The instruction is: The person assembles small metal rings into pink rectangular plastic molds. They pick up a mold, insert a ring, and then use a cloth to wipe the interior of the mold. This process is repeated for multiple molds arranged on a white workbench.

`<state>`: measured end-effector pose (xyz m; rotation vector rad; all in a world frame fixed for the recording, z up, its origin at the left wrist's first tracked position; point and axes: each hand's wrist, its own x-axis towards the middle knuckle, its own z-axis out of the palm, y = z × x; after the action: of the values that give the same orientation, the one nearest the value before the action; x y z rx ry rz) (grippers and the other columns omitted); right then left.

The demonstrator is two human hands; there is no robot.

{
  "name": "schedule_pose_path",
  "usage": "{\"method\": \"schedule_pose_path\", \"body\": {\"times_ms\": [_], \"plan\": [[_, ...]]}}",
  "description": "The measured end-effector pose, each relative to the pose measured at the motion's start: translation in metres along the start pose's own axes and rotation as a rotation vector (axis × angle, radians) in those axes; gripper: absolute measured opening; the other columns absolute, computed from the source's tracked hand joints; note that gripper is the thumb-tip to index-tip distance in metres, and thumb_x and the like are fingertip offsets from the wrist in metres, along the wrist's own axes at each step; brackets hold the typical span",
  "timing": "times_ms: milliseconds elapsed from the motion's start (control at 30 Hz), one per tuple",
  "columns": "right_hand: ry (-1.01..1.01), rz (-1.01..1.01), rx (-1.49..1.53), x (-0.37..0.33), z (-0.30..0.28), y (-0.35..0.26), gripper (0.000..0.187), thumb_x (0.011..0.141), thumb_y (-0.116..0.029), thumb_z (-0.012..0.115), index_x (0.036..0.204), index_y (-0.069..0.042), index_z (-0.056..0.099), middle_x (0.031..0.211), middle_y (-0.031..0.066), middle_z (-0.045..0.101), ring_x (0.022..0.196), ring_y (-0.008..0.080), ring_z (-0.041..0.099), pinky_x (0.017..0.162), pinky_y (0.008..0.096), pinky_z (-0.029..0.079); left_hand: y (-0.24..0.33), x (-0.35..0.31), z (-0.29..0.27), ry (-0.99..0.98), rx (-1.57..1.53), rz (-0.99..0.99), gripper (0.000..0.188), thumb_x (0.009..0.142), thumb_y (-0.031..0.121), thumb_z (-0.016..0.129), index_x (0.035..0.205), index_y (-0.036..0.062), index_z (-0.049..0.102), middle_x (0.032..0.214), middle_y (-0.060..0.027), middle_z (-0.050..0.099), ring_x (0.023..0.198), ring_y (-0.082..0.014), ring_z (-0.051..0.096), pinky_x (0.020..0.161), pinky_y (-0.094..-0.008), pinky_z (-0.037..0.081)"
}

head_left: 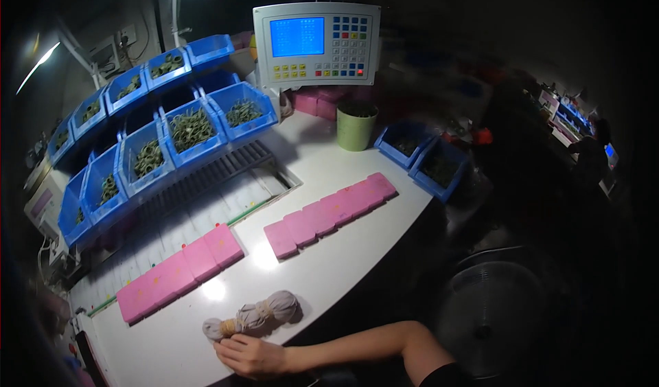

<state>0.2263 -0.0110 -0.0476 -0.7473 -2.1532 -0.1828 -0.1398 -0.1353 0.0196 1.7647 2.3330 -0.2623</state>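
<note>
Only my right hand (250, 356) is in view, with its bare forearm coming in from the lower right. It rests at the near edge of the white table (322, 277), its fingers curled together; whatever they may hold is hidden. Just beyond the knuckles lies a lumpy grey cloth bundle (264, 311), tied with tan bands. The hand overlaps the bundle's near side in the picture, and I cannot tell whether it grips it. Past the bundle lie two rows of pink blocks, a left row (180, 271) and a right row (331, 212). My left hand is out of sight.
Tiered blue bins (192, 136) with small green plant-like pieces stand at the back left. A control panel (316, 43) with a lit screen rises behind a green cup (357, 127). More blue bins (441, 168) sit at the right table edge. A round fan-like object (491, 311) stands beyond it.
</note>
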Motion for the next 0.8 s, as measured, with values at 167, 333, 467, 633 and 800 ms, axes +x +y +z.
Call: {"method": "schedule_pose_path", "body": {"times_ms": [167,333,467,633,800], "plan": [[-0.004,-0.034,-0.037,0.002,0.000,-0.001,0.033,0.073,-0.019,0.051,0.094,0.005,0.058,0.103,0.0177,0.056,0.093,0.0249,0.054,0.081,0.0315,0.042,-0.018,-0.014,0.006,-0.006,-0.008,-0.004,0.047,0.082,0.030,0.058,0.118,-0.0001,0.050,0.098,-0.0250,0.057,0.095,-0.0380,0.054,0.083,-0.0421,0.043],[0.015,-0.076,-0.060,0.002,0.000,0.000,0.035,0.071,-0.019,0.054,0.095,0.006,0.057,0.103,0.0187,0.056,0.093,0.0258,0.054,0.079,0.0319,0.042,-0.034,-0.028,0.011,-0.015,-0.005,-0.003,0.046,0.082,0.029,0.057,0.117,-0.0004,0.051,0.097,-0.0251,0.057,0.095,-0.0380,0.054,0.083,-0.0422,0.043],[0.066,-0.072,0.229,-0.007,-0.009,0.013,0.026,0.073,-0.009,0.055,0.095,0.003,0.058,0.100,0.0155,0.058,0.084,0.0241,0.057,0.069,0.0331,0.048,-0.038,-0.031,0.015,-0.029,-0.001,0.021,0.045,0.082,0.029,0.057,0.116,-0.0006,0.052,0.097,-0.0251,0.057,0.095,-0.0380,0.055,0.083,-0.0423,0.043],[0.278,0.283,-0.124,-0.040,-0.072,0.142,0.020,0.071,0.000,0.051,0.091,0.002,0.056,0.081,0.0186,0.058,0.068,0.0323,0.058,0.056,0.0390,0.047,-0.058,-0.044,0.011,-0.040,0.016,-0.016,0.044,0.082,0.028,0.057,0.115,-0.0008,0.053,0.096,-0.0252,0.058,0.094,-0.0380,0.055,0.082,-0.0423,0.044],[-0.143,0.970,-0.622,-0.099,-0.239,0.253,0.048,0.071,0.003,0.052,0.119,-0.004,0.049,0.126,0.0139,0.048,0.111,0.0358,0.046,0.096,0.0408,0.038,-0.075,-0.044,0.019,-0.101,0.024,-0.014,0.043,0.082,0.028,0.057,0.113,-0.0011,0.054,0.095,-0.0253,0.058,0.094,-0.0379,0.055,0.082,-0.0424,0.044]]}}
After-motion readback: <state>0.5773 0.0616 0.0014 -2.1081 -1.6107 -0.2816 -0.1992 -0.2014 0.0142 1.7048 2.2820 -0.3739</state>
